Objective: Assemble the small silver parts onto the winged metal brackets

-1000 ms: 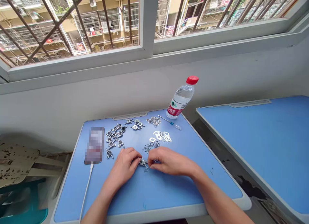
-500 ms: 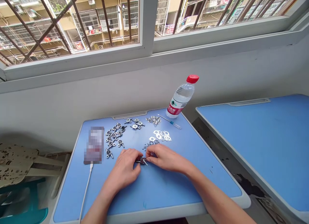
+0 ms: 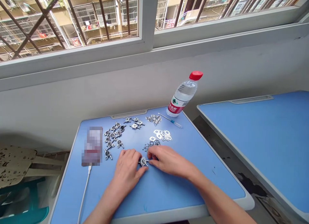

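Between my hands, low over the blue table, is a small metal part (image 3: 144,161) with a round flanged face and thin stems. My left hand (image 3: 128,166) grips its left side with fingers and thumb. My right hand (image 3: 162,158) pinches at its right stem, the fingers curled. Just beyond the right fingertips lie tiny screws (image 3: 146,147) and dark rings (image 3: 157,142), partly hidden by that hand. Flat silver gasket-like plates (image 3: 166,135) lie farther off. To the left are several similar metal parts with dark centres (image 3: 113,134).
A phone (image 3: 93,145) with a white cable (image 3: 84,195) lies at the table's left. Small ringed metal pieces (image 3: 154,119), a thin screwdriver-like tool (image 3: 172,121) and a water bottle (image 3: 181,100) are at the back. Another blue table (image 3: 260,134) stands right, across a gap.
The metal part has turned, and its pale flanged face now shows more between my fingers. My right fingers have shifted slightly to its right stem. The view has tilted a little.
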A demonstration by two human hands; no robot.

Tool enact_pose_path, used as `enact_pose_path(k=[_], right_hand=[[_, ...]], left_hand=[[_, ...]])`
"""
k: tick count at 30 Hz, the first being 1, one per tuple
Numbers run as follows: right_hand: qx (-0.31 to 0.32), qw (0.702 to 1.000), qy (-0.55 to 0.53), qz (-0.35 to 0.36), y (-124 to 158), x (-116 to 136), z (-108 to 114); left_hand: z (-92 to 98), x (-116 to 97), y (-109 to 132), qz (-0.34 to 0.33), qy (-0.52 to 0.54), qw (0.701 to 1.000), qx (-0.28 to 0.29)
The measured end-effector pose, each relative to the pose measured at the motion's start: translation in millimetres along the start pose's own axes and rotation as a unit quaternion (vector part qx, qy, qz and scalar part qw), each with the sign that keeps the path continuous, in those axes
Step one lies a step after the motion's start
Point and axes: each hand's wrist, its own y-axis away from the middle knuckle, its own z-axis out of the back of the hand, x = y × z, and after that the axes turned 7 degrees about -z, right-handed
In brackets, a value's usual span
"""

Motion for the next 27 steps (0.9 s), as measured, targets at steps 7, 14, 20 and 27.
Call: enact_pose_path(k=[7,14,20,27], right_hand=[[-0.005,1.000,0.017,-0.004,1.2,1.7,-6.1],[-0.009,1.000,0.028,-0.005,3.9,0.9,-10.4],[-0.010,0.999,0.047,-0.012,6.1,3.0,-12.9],[-0.017,0.999,0.050,-0.010,6.5,-0.1,-17.8]], left_hand=[[-3.2,2.8,-0.5,-0.032,-0.021,0.999,-0.022],[-1.2,0.4,1.4,-0.049,-0.029,0.998,-0.025],[-3.1,1.1,1.9,-0.050,-0.009,0.999,-0.021],[-7.5,2.4,3.1,-0.057,0.000,0.998,-0.026]])
